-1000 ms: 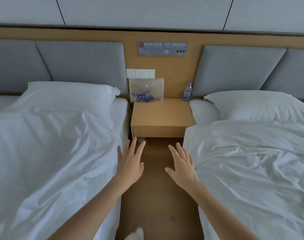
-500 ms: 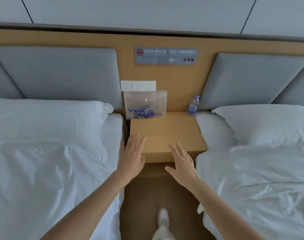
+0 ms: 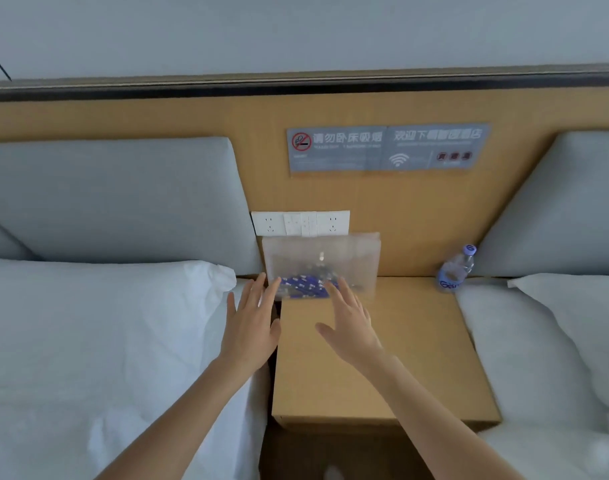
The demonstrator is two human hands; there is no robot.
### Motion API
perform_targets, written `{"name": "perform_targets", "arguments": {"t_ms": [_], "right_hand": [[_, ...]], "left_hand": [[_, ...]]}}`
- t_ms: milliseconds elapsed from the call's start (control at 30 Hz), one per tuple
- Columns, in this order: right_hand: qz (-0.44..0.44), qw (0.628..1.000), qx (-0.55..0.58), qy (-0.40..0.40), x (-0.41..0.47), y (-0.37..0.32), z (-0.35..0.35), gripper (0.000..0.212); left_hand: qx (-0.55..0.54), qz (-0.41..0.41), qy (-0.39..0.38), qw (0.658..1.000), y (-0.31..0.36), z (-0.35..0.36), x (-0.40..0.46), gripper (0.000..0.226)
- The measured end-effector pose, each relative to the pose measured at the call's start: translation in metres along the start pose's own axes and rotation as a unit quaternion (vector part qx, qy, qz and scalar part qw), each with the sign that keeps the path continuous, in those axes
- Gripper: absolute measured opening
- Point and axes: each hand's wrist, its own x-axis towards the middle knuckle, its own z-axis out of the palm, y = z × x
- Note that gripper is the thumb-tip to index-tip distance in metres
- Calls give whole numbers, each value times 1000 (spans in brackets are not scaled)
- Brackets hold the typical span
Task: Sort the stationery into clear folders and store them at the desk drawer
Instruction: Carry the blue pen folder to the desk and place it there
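Note:
A clear snap folder [image 3: 344, 258] leans upright against the wooden wall panel at the back of the nightstand [image 3: 417, 358]. Blue stationery [image 3: 304, 287] lies bunched in its bottom. My left hand [image 3: 249, 329] reaches forward with straight spread fingers, its fingertips level with the folder's lower left corner. My right hand [image 3: 348, 325] is stretched out over the nightstand top, fingers straight, fingertips in front of the folder's lower edge. Neither hand holds anything. Whether the fingertips touch the folder cannot be told.
A small water bottle [image 3: 455, 270] stands at the nightstand's back right corner. White beds with pillows [image 3: 105, 306] flank the nightstand on both sides. Wall sockets [image 3: 299, 222] sit just above the folder. A narrow strip of floor [image 3: 330, 455] lies between the beds.
I have moved closer to the nightstand. Both hands have travelled forward from the gap between the beds to the folder's lower edge.

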Motion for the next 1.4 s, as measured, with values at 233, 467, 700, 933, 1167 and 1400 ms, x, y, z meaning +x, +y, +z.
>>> {"name": "perform_targets", "arguments": {"t_ms": [233, 467, 700, 933, 1167, 1400], "right_hand": [[35, 999, 19, 38, 75, 29, -6, 70], [38, 995, 8, 90, 141, 57, 4, 60], [34, 991, -31, 126, 187, 101, 10, 55], [44, 980, -3, 192, 213, 166, 14, 54], [62, 945, 120, 298, 232, 199, 24, 49], [115, 921, 236, 287, 243, 225, 50, 31]], "left_hand": [[-91, 66, -4, 994, -22, 33, 86, 61], [-47, 101, -7, 994, -39, 73, 146, 60], [-85, 50, 3, 995, -65, 101, 185, 59], [-203, -72, 85, 973, -108, 143, 205, 64], [-314, -177, 111, 926, -121, 181, 216, 61], [-434, -228, 78, 868, -117, 209, 218, 41]]}}
